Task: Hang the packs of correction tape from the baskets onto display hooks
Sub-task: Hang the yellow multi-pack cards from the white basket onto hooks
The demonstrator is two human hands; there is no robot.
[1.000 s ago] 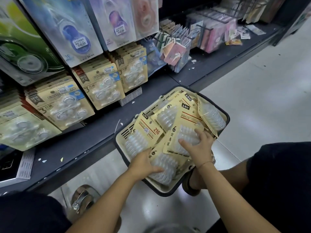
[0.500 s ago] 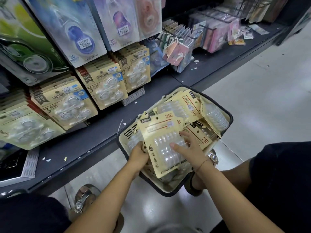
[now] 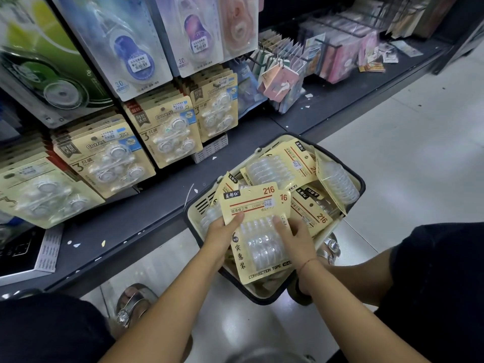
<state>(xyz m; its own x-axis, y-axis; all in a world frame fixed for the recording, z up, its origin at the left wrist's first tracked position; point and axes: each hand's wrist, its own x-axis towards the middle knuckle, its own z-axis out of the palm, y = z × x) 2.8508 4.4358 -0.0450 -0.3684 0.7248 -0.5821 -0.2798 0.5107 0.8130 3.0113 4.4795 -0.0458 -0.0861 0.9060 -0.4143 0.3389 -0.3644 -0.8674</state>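
A cream basket with a dark rim (image 3: 362, 188) stands on the floor by the shelf and holds several yellow packs of correction tape (image 3: 282, 166). Over its near end I hold a small stack of these packs (image 3: 255, 205), the front one marked 216. My left hand (image 3: 221, 234) grips the stack's left edge, thumb on the front. My right hand (image 3: 294, 238) grips its right side, fingers over the clear blister. Rows of three-piece correction tape packs (image 3: 167, 132) hang on the display hooks to the left.
A dark low shelf ledge (image 3: 146, 205) runs along the display, between the hooks and the basket. Larger tape packs (image 3: 131, 48) hang above. Pastel notepads (image 3: 282, 79) hang further right. Pale floor (image 3: 406, 153) spreads to the right. My knees frame the bottom corners.
Both hands have lifted a stack of packs out of the basket pile and raised it upright and slightly left. Earlier they were pressed flat into the packs.
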